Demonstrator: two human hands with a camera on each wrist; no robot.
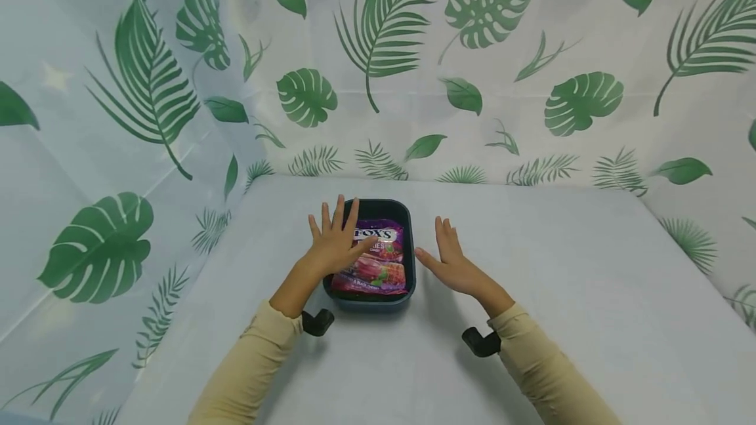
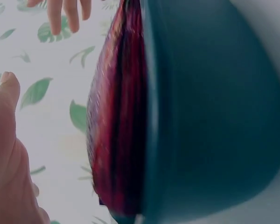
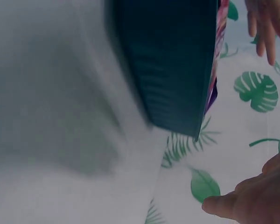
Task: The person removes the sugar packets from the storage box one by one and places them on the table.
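A dark blue-green rectangular bin (image 1: 369, 305) stands on the white table, its open top facing up. Inside it lies a purple and red Fox's candy bag (image 1: 378, 271), which bulges above the rim in the left wrist view. My left hand (image 1: 332, 248) hovers over the bin's left side with fingers spread and straight, covering part of the rim and bag. To the right of the bin, my right hand (image 1: 455, 267) is held in the air with straight fingers, apart from the wall. Neither hand holds anything.
White table surface (image 1: 561, 267) extends around the bin. A white curtain (image 1: 413, 117) printed with green leaves hangs behind the table and along the left. Black camera mounts (image 1: 319, 323) sit at both wrists, below the beige sleeves (image 1: 251, 363).
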